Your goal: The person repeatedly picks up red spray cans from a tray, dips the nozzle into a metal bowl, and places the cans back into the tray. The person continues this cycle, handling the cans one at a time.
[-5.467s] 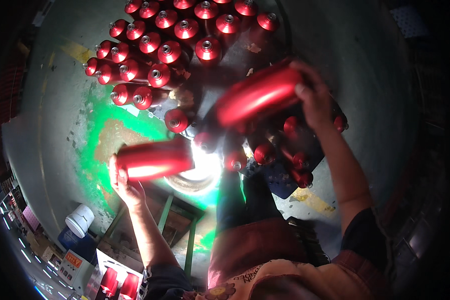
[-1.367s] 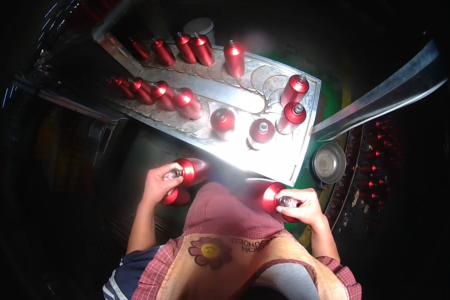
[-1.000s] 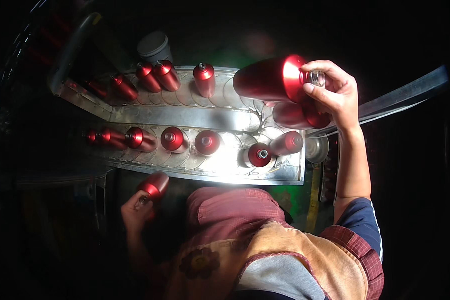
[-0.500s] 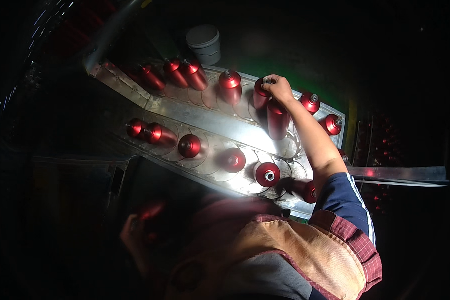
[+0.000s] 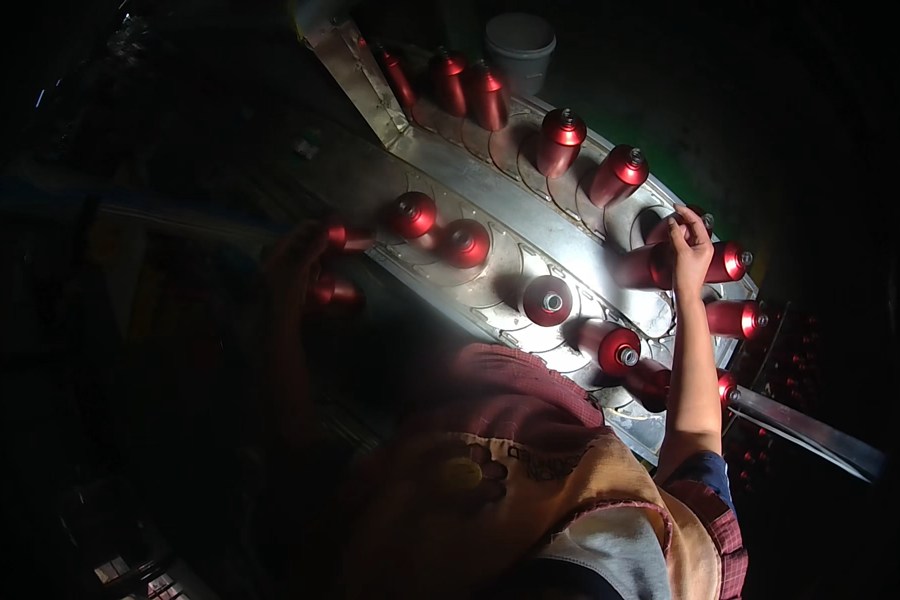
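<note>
Over the right part of a metal conveyor [image 5: 470, 185], my right hand [image 5: 692, 250] is closed, its fingers curled. A tilted red metal bottle [image 5: 645, 268] runs up to it, the neck hidden behind the hand. Just beyond the fingertips lies another red bottle, partly covered. In the shadow at the left edge of the conveyor, my left hand [image 5: 295, 255] is dim and appears closed round a red bottle [image 5: 348, 237]. A second red bottle [image 5: 336, 291] shows below it; how it is held is too dark to see.
Red bottles with silvery necks stand in two rows, such as one in the far row [image 5: 560, 143] and one in the near row [image 5: 547, 300]. A white bucket [image 5: 520, 50] stands behind the far edge. A metal strip [image 5: 810, 432] juts out at right.
The whole view has turned and shifted. My left hand has risen from low beside my body to the conveyor's near edge, with red bottles by it. My right hand has left a far-row bottle's neck.
</note>
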Motion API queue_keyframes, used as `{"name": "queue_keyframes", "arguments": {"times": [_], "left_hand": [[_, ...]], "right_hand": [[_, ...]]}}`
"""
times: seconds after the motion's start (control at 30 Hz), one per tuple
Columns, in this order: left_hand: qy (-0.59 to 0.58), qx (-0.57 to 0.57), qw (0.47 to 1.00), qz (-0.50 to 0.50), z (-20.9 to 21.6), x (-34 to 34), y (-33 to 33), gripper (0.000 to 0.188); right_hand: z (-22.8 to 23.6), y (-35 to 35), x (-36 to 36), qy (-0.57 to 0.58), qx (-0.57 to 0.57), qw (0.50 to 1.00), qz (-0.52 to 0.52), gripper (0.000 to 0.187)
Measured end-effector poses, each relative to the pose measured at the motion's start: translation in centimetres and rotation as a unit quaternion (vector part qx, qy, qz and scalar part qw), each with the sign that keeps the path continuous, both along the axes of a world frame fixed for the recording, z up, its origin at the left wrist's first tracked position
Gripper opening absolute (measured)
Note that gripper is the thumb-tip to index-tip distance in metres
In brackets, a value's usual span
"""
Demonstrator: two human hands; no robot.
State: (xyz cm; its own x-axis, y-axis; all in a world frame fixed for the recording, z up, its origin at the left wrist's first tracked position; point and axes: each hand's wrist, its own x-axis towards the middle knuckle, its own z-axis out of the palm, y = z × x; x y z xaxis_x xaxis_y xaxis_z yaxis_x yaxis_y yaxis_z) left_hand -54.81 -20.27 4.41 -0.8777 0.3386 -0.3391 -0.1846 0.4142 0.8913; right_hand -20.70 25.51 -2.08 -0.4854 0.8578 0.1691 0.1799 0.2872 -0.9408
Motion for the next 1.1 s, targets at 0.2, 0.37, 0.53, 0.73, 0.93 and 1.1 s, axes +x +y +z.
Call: {"name": "queue_keyframes", "arguments": {"times": [0.2, 0.37, 0.53, 0.73, 0.93, 1.1], "left_hand": [[-0.028, -0.055, 0.986, -0.155, -2.0, -7.2, 4.8, 0.02], [-0.068, 0.002, 0.963, -0.26, -2.3, -9.8, 4.1, 0.033], [-0.036, 0.1, 0.975, -0.197, -4.9, -15.4, 6.3, 0.031], [0.059, 0.2, 0.973, -0.096, -10.8, -19.2, 13.2, 0.029], [0.147, 0.141, 0.96, -0.193, -5.2, -11.5, 11.7, 0.036], [0.104, 0.247, 0.832, -0.485, 5.7, -3.0, 12.1, 0.094]], "right_hand": [[2.5, -2.2, -0.1, -0.009, -0.046, 0.999, -0.02, 0.03], [3.0, -6.4, 2.0, -0.178, 0.055, 0.98, -0.063, 0.039], [-1.8, -5.6, 2.8, -0.175, -0.026, 0.982, -0.065, 0.037], [-4.7, -1.2, -0.9, -0.161, 0.022, 0.986, -0.045, 0.034], [8.8, -7.9, -3.1, -0.07, 0.06, 0.996, -0.012, 0.034], [18.0, -14.2, -12.3, 0.038, 0.046, 0.951, 0.302, 0.047]]}}
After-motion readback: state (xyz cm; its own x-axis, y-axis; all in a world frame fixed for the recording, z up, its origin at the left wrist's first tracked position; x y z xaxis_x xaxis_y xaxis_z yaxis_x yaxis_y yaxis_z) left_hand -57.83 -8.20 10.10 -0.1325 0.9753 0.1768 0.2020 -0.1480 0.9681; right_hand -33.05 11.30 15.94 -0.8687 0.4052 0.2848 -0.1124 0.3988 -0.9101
